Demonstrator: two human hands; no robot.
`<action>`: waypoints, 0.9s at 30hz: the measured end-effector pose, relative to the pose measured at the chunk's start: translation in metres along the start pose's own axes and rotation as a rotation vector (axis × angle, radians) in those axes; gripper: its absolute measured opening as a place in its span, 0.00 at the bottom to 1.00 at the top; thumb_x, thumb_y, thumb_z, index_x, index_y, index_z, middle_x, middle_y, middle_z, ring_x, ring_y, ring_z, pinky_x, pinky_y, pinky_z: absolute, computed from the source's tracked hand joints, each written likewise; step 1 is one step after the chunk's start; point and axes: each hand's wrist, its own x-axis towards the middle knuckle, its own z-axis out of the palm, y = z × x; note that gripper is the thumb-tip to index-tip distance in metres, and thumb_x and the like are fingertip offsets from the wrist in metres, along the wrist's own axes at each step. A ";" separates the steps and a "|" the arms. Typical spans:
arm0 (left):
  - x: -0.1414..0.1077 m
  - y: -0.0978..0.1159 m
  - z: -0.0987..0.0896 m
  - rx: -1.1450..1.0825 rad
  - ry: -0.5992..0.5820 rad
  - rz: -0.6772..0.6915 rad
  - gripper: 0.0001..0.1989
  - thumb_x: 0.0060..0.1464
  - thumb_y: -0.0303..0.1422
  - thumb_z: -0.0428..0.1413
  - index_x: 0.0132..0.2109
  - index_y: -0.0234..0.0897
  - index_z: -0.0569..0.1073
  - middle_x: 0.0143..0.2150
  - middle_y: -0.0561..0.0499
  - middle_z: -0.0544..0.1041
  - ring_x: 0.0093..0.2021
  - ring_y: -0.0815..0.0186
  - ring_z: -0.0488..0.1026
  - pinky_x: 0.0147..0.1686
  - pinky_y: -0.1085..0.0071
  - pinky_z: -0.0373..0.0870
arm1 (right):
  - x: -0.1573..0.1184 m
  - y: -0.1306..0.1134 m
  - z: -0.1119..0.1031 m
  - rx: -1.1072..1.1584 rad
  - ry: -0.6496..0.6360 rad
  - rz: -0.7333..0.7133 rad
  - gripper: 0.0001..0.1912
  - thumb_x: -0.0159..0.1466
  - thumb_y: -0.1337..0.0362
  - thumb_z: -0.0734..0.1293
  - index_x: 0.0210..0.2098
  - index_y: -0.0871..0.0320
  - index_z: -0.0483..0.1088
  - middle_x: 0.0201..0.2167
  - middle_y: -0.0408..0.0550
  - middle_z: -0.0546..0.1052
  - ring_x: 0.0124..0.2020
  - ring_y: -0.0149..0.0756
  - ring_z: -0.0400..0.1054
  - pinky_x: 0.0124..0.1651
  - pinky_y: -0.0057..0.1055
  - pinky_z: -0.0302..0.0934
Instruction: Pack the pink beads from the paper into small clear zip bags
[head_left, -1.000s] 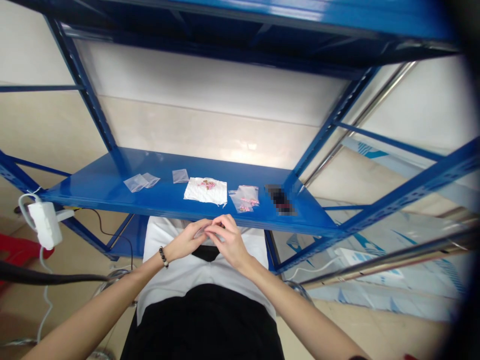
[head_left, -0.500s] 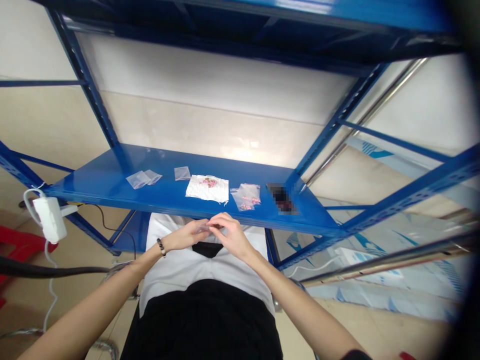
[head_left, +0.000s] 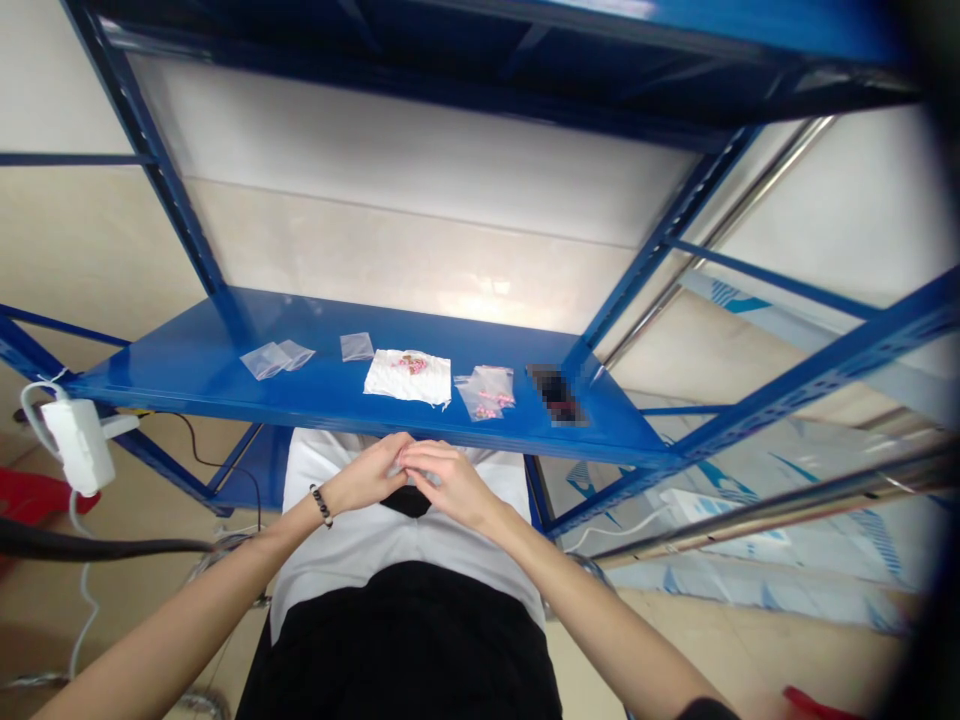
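My left hand [head_left: 373, 473] and my right hand [head_left: 448, 482] meet over my lap, just in front of the blue shelf's front edge. Their fingers are closed together at the tips, and whatever lies between them is too small and hidden to name. Beyond them a white cloth [head_left: 390, 385] lies on the shelf with small pink and brown pieces [head_left: 412, 364] on it. Right of the cloth are clear bags with pink pieces [head_left: 491, 388]. Left of it lie a single clear bag [head_left: 356, 347] and two overlapping clear bags [head_left: 265, 361].
A dark, blurred-out object [head_left: 556, 394] lies near the right end of the blue shelf [head_left: 202, 385]. Blue uprights and an upper shelf [head_left: 465, 65] frame the space. A white power strip [head_left: 84, 445] hangs at the left end.
My hands have drawn closer, with the right fingers now over the left fingertips. The clear plastic seen between them before is hidden now. The view has shifted slightly.
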 end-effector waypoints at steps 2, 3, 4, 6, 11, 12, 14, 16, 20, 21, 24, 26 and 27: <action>0.001 -0.001 0.000 0.055 0.000 0.020 0.05 0.54 0.27 0.52 0.40 0.37 0.66 0.39 0.50 0.71 0.40 0.61 0.69 0.41 0.66 0.66 | 0.001 0.000 -0.001 -0.021 -0.086 -0.013 0.13 0.65 0.74 0.62 0.44 0.57 0.74 0.45 0.50 0.78 0.48 0.38 0.71 0.51 0.36 0.64; 0.000 0.000 0.000 0.088 -0.010 0.028 0.07 0.54 0.26 0.52 0.42 0.37 0.66 0.40 0.49 0.72 0.41 0.60 0.69 0.42 0.65 0.66 | 0.001 -0.001 -0.001 -0.038 -0.132 -0.021 0.12 0.65 0.75 0.61 0.42 0.58 0.74 0.43 0.50 0.78 0.47 0.38 0.71 0.50 0.35 0.64; -0.001 0.000 0.001 0.122 -0.027 0.034 0.08 0.54 0.26 0.51 0.43 0.37 0.66 0.41 0.48 0.72 0.42 0.59 0.69 0.43 0.64 0.66 | 0.000 -0.002 0.000 -0.060 -0.173 -0.029 0.12 0.64 0.76 0.61 0.40 0.59 0.74 0.42 0.51 0.78 0.45 0.37 0.71 0.49 0.34 0.64; -0.005 0.001 0.004 0.191 -0.066 0.040 0.10 0.53 0.24 0.51 0.43 0.37 0.66 0.41 0.47 0.72 0.43 0.58 0.69 0.44 0.63 0.65 | -0.003 -0.005 0.002 -0.113 -0.238 -0.039 0.11 0.63 0.76 0.61 0.37 0.60 0.74 0.40 0.52 0.77 0.44 0.38 0.71 0.49 0.34 0.64; -0.013 0.003 0.020 0.299 -0.105 0.057 0.07 0.53 0.25 0.50 0.40 0.38 0.66 0.39 0.46 0.72 0.42 0.57 0.69 0.42 0.63 0.65 | -0.016 -0.008 0.020 -0.219 -0.325 -0.050 0.14 0.59 0.77 0.61 0.39 0.62 0.75 0.39 0.55 0.78 0.44 0.41 0.70 0.49 0.36 0.64; -0.014 0.003 0.023 0.316 -0.112 0.067 0.07 0.53 0.25 0.50 0.40 0.38 0.66 0.39 0.45 0.72 0.42 0.56 0.69 0.43 0.63 0.65 | -0.019 -0.008 0.025 -0.244 -0.332 -0.046 0.13 0.58 0.77 0.61 0.38 0.63 0.75 0.38 0.55 0.78 0.43 0.41 0.71 0.49 0.36 0.64; -0.014 0.004 0.029 0.348 -0.131 0.086 0.06 0.54 0.25 0.50 0.40 0.38 0.65 0.39 0.45 0.72 0.42 0.56 0.69 0.43 0.62 0.65 | -0.024 -0.005 0.032 -0.302 -0.346 -0.027 0.12 0.58 0.77 0.62 0.37 0.64 0.76 0.37 0.57 0.79 0.41 0.42 0.71 0.50 0.36 0.64; -0.013 0.003 0.032 0.368 -0.143 0.099 0.06 0.55 0.24 0.49 0.40 0.38 0.65 0.39 0.46 0.72 0.42 0.57 0.69 0.44 0.62 0.65 | -0.026 -0.002 0.037 -0.352 -0.362 -0.014 0.11 0.58 0.75 0.63 0.36 0.65 0.76 0.36 0.58 0.79 0.40 0.43 0.72 0.50 0.36 0.64; -0.008 0.002 0.030 0.375 -0.113 0.128 0.05 0.56 0.25 0.50 0.41 0.38 0.65 0.40 0.46 0.73 0.42 0.57 0.69 0.44 0.62 0.65 | -0.021 0.000 0.032 -0.404 -0.375 -0.049 0.09 0.60 0.73 0.63 0.33 0.64 0.76 0.35 0.56 0.79 0.40 0.42 0.71 0.52 0.36 0.64; -0.008 0.003 0.028 0.383 -0.103 0.137 0.05 0.57 0.25 0.50 0.41 0.38 0.66 0.40 0.46 0.73 0.43 0.57 0.69 0.45 0.62 0.65 | -0.018 -0.002 0.030 -0.415 -0.366 -0.063 0.08 0.61 0.73 0.63 0.33 0.64 0.75 0.35 0.56 0.79 0.41 0.42 0.71 0.52 0.37 0.63; -0.009 0.006 0.020 0.439 -0.080 0.162 0.06 0.58 0.26 0.50 0.43 0.38 0.67 0.40 0.45 0.72 0.44 0.56 0.69 0.47 0.60 0.64 | -0.015 -0.007 0.027 -0.441 -0.321 -0.089 0.09 0.62 0.72 0.62 0.34 0.62 0.74 0.37 0.55 0.79 0.43 0.42 0.70 0.54 0.38 0.62; -0.010 0.007 0.017 0.475 -0.088 0.186 0.05 0.60 0.27 0.49 0.43 0.38 0.68 0.40 0.44 0.72 0.43 0.56 0.69 0.47 0.60 0.64 | -0.016 -0.008 0.028 -0.450 -0.310 -0.089 0.09 0.63 0.72 0.62 0.34 0.62 0.74 0.38 0.55 0.78 0.43 0.42 0.69 0.54 0.38 0.61; -0.010 0.007 0.016 0.490 -0.094 0.199 0.05 0.60 0.27 0.49 0.42 0.37 0.68 0.40 0.44 0.72 0.43 0.56 0.69 0.46 0.60 0.64 | -0.017 -0.008 0.030 -0.455 -0.313 -0.086 0.09 0.63 0.72 0.62 0.35 0.62 0.74 0.38 0.55 0.78 0.43 0.42 0.69 0.54 0.38 0.61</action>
